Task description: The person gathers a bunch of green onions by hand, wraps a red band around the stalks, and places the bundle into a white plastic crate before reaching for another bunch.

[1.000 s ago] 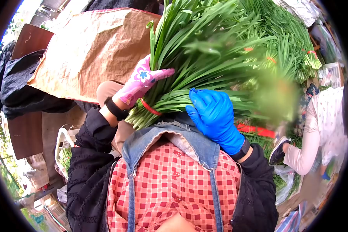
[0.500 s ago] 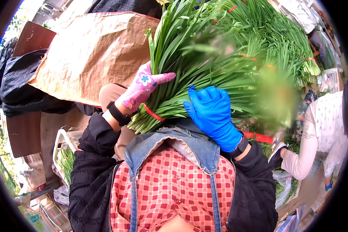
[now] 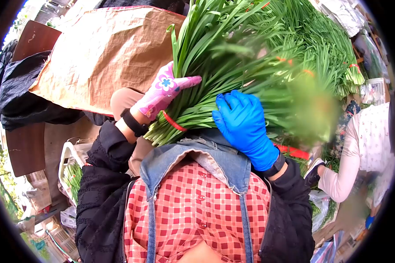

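A bunch of garlic chives (image 3: 193, 115) lies across my lap, its pale cut stems to the left and its leaves fanning up and right. A red band (image 3: 174, 121) circles the stem end. My left hand (image 3: 164, 90), in a pink flowered glove, grips the bunch just above the band; its thumb lies over the leaves and its other fingers are hidden. On the leaves farther right, my right hand (image 3: 245, 131) in a blue glove is closed, fingers curled onto the near side of the bunch. Leaf tips beyond it are blurred.
More banded chives (image 3: 324, 48) are heaped at the upper right. A tan woven sheet (image 3: 105, 61) spreads at the upper left, by black cloth (image 3: 24, 94). A white basket (image 3: 66, 162) with greens stands left. Another person's sleeve (image 3: 343, 175) is at the right.
My right hand has shifted slightly right and up along the leaves, its fingers still curled. My left hand keeps its hold, and the stem end has risen slightly in view.
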Demonstrator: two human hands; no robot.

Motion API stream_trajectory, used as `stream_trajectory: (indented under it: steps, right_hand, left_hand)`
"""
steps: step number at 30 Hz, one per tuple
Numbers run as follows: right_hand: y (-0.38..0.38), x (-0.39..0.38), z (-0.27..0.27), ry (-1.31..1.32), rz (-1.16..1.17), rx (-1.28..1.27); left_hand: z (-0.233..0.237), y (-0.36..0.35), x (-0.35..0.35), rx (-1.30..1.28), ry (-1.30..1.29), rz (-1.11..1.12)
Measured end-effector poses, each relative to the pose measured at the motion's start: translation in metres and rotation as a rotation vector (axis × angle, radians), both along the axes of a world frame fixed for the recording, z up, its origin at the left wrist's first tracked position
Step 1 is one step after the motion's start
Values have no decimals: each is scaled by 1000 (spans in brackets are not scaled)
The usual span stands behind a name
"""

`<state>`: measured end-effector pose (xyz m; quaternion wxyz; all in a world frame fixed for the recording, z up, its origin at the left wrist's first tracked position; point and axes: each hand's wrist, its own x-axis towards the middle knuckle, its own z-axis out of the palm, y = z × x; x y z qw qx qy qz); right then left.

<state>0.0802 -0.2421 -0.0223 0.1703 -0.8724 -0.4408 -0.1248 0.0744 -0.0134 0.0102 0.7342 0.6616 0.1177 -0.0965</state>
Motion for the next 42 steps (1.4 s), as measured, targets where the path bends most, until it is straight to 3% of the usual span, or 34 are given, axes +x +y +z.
stream_trajectory:
  steps: [8, 10, 12, 16, 20, 22, 24, 26, 31, 34, 37, 42]
  right_hand:
    - [3, 9, -13, 135, -106, 432]
    - [5, 18, -16, 176, -114, 430]
    - [8, 22, -22, 337, -146, 604]
    - [6, 18, -11, 373, -136, 477]
    - [8, 24, -13, 278, -99, 397]
    - [9, 30, -17, 246, -66, 514]
    - [11, 31, -21, 273, -72, 565]
    - [11, 28, -22, 566, -236, 715]
    - [7, 27, -22, 560, -258, 680]
    - [5, 34, -18, 497, -246, 524]
    - [6, 40, -6, 221, -190, 257]
    - [10, 49, -3, 161, -142, 273]
  left_hand:
    - [-5, 2, -2, 41, -7, -21]
    - [-3, 1, -1, 36, -3, -12]
    - [-3, -1, -2, 57, -9, -3]
    - [-12, -1, -3, 98, -69, -16]
    - [-28, -10, -4, 559, -260, -21]
    - [-25, -17, -3, 758, -287, -14]
    - [-30, -13, 1, 781, -246, 2]
    - [-29, -12, 3, 807, -201, -8]
    - [-31, -11, 3, 753, -175, 5]
    - [-34, -10, 3, 759, -185, 4]
    - [-38, -9, 3, 711, -231, 16]
    - [-26, -16, -1, 704, -271, 19]
